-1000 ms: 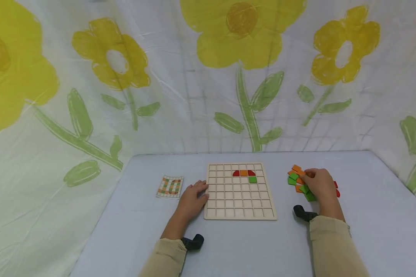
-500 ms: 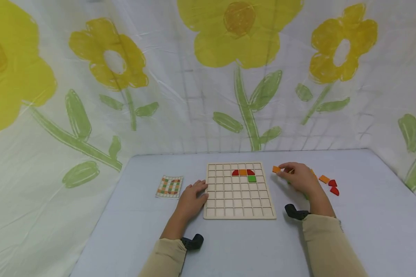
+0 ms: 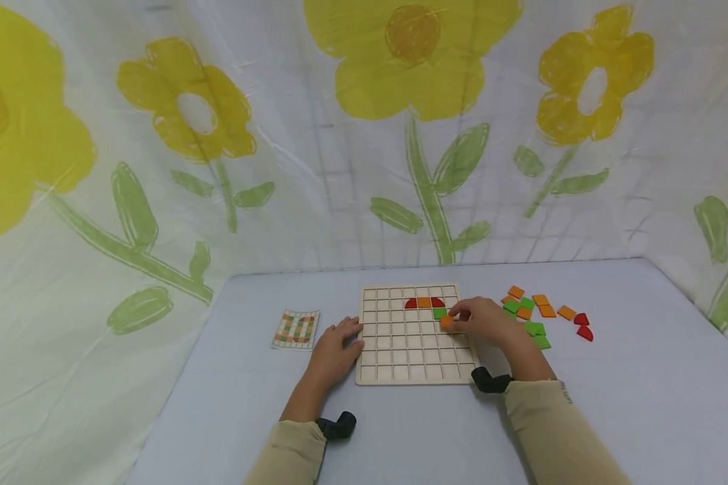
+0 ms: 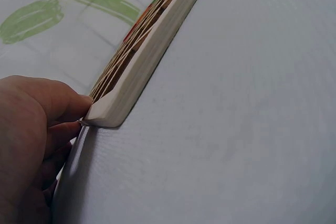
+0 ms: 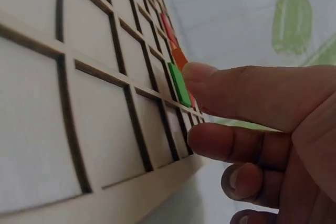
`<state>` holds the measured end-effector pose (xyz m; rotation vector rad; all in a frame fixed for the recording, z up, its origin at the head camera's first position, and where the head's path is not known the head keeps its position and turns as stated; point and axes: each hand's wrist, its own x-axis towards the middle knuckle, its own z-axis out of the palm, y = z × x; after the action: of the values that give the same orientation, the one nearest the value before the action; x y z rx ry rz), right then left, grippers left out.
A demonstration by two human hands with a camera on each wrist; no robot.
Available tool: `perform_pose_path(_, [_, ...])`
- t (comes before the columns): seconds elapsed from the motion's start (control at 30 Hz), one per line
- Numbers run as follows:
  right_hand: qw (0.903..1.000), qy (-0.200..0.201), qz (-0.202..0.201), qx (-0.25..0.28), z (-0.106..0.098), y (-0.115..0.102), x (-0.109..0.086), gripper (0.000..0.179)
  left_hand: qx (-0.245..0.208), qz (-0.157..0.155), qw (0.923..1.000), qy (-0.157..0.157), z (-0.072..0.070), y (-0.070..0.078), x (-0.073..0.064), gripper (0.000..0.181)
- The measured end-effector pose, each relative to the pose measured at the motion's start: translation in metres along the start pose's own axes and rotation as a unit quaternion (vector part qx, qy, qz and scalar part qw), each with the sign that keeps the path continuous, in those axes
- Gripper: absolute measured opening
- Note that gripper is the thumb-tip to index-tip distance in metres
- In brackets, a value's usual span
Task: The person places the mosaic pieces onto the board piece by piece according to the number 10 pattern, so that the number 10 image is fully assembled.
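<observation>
A wooden grid board [image 3: 407, 369] lies flat in the middle of the table. In its upper rows sit a red quarter-round tile [image 3: 410, 304], an orange square [image 3: 424, 302], a second red quarter-round tile [image 3: 437, 302] and, below that, a green square tile [image 3: 439, 313]. My right hand [image 3: 488, 322] pinches an orange square tile [image 3: 447, 322] over the cells just below the green one. At the board's left edge rests my left hand [image 3: 335, 353]; in the left wrist view its thumb [image 4: 65, 99] touches the board's corner, other fingers beside it.
Left of the board lies a small pattern card [image 3: 296, 330] with coloured squares. To the right, loose tiles are spread out: several orange [image 3: 540, 300] and green ones [image 3: 535, 329], and two red quarter-rounds [image 3: 585, 333]. A flower-printed white curtain [image 3: 315, 202] stands behind the table.
My right hand has picked an orange tile from the loose ones and carried it left to the board, uncovering the tiles on the right. My left hand stays at the board's edge.
</observation>
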<state>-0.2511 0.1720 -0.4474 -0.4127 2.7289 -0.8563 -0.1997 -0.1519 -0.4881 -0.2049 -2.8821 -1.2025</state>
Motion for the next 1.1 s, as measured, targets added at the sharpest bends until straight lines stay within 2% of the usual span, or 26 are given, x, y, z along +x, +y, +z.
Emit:
perform_pose_path(0.27, [0.9997,-0.012,0.011,-0.019,0.008,-0.008,0.001,0.028,-0.005,-0.002,1.0000,-0.001,0.001,-0.001,-0.001,0.039])
perform_pose_path(0.5, [0.9997,-0.003,0.012,-0.021,0.010,-0.009,0.000,0.026,-0.004,-0.023,0.9997,-0.003,0.003,-0.002,0.000,0.040])
perform_pose_path(1.1, [0.9998,0.003,0.007,-0.017,0.010,-0.013,0.000,0.020,0.002,-0.015,0.9999,0.000,0.002,-0.002,0.001,0.039])
